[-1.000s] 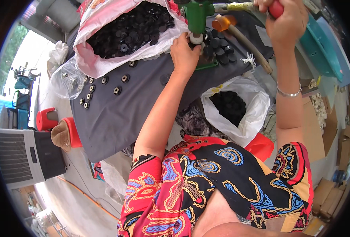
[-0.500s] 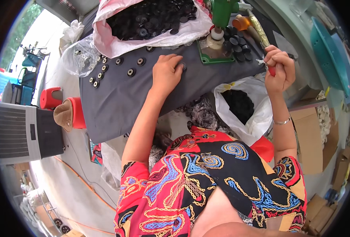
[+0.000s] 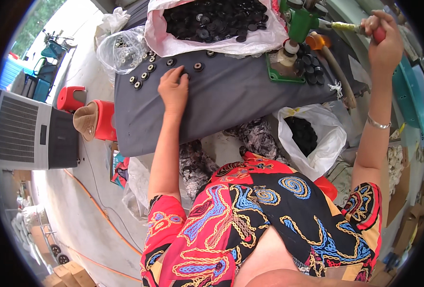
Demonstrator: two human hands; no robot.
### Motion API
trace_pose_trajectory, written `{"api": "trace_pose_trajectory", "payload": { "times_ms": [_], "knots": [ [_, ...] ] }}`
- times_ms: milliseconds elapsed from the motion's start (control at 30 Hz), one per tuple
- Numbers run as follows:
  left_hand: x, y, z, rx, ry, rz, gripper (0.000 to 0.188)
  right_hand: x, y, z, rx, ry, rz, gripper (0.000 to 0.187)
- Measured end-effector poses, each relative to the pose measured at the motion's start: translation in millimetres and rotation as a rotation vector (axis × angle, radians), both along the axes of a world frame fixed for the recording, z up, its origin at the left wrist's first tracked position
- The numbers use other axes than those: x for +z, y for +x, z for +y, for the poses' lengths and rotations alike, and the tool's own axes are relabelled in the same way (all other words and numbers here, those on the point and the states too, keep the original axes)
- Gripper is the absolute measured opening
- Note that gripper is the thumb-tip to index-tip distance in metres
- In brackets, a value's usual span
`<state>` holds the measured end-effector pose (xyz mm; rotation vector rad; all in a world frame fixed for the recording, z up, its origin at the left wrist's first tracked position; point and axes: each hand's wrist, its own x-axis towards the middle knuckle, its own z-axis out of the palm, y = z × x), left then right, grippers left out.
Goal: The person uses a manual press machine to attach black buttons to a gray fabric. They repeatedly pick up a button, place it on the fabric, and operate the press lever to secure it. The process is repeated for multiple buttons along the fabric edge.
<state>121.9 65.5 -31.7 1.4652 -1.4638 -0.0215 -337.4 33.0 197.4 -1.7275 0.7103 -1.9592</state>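
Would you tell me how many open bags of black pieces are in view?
2: a large pale bag on the table beyond the left hand, and a smaller white bag by the table's near edge, toward the right. Others may be hidden.

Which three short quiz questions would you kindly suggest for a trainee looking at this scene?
1. True or false: the right hand grips the red knob.
2. What colour is the press base? A) blue B) green C) yellow
3. Which hand is nearer the black discs with light, ring-shaped centres?

Key: 1. True. 2. B. 3. The left hand.
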Motion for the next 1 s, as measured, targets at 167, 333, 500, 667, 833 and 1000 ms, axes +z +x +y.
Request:
{"api": "trace_pose_trajectory", "payload": {
  "times_ms": [167, 333, 500, 667, 833, 1000],
  "knots": [
    [-15.1, 22.5, 0.6, 0.008, 0.083, -0.155, 0.027, 5.6, -5.1, -9.5, -0.053, 0.02, -0.001, 0.027],
    [-13.7, 17.5, 0.4, 0.015, 0.083, -0.265, 0.027, 4.7, -0.3, -5.9, -0.022, 0.053, -0.07, 0.027],
    [-15.8, 11.8, 0.0, 0.018, 0.042, -0.382, 0.025, 6.0, -10.8, -6.2, -0.007, 0.046, -0.067, 0.028],
    [-16.6, 14.6, -1.9, 0.005, 0.042, -0.4, 0.026, 8.6, 1.3, 1.4, -0.056, 0.027, -0.074, 0.026],
    [-1.0, -5.2, -9.2, -0.071, -0.058, -0.27, 0.028, 17.1, 33.1, 3.8, -0.162, -0.113, 0.02, 0.019],
    [39.6, -138.5, -9.8, -0.41, -0.015, 0.015, 0.04, 22.2, 28.1, 0.7, -0.102, -0.046, -0.019, 0.02]
  ]
}}
